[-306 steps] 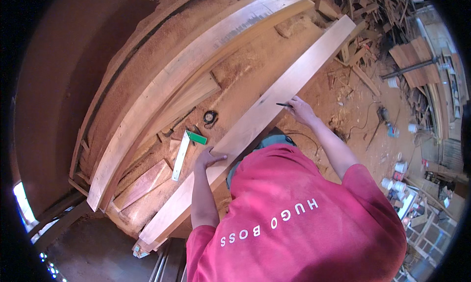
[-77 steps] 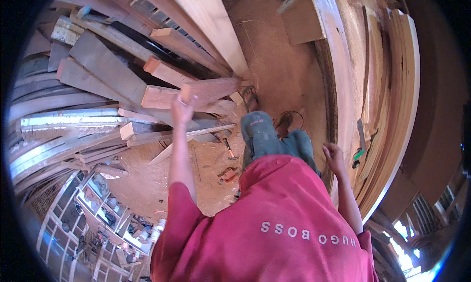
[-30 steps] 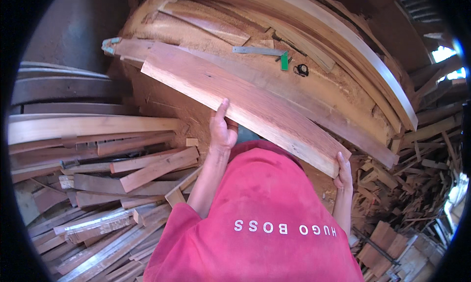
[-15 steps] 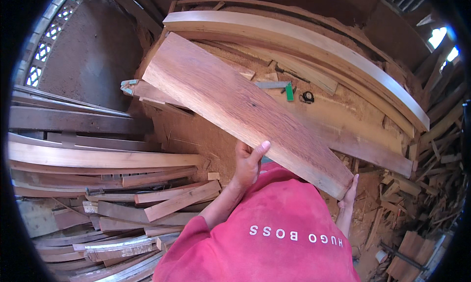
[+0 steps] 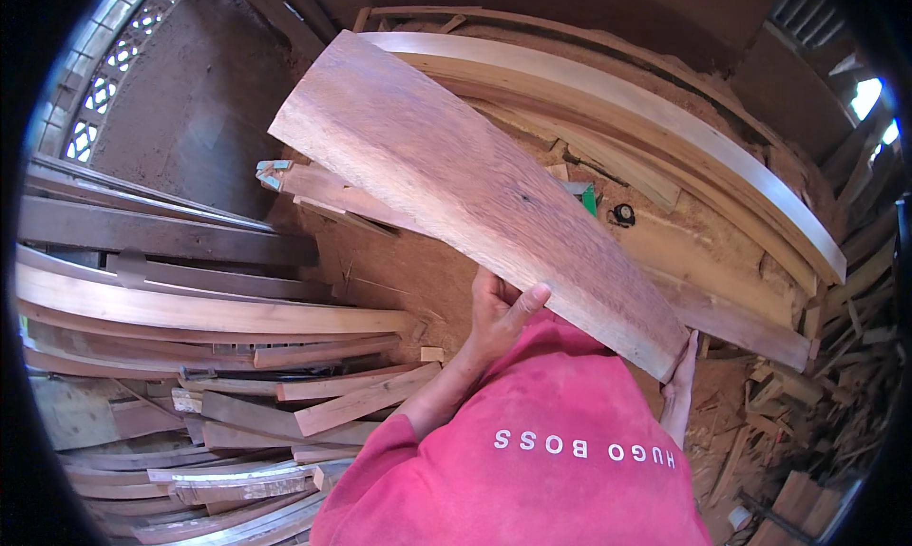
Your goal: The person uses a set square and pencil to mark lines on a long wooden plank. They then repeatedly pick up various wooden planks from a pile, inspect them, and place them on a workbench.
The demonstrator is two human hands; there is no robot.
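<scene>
A thick reddish-brown wooden plank (image 5: 475, 190) is held up in both hands, slanting from the upper left down to the lower right across my front. My left hand (image 5: 503, 318) grips its near edge around mid-length, thumb on top and the fingers hidden beneath. At the lower right end my right hand (image 5: 680, 370) is closed against the plank's end, its fingers mostly out of sight. Beyond the plank, a green-handled try square (image 5: 589, 199), partly covered, and a black tape measure (image 5: 622, 215) lie on the workbench (image 5: 722, 251).
Long pale beams (image 5: 646, 99) lie along the far side of the bench. Stacked boards (image 5: 209, 308) fill the left, with shorter offcuts (image 5: 370, 399) nearer me. Scrap wood (image 5: 836, 384) is heaped at the right. Sawdust covers the ground.
The plank's far left end has risen and come closer, covering more of the try square. Both hands keep their grip. The whole view has shifted slightly.
</scene>
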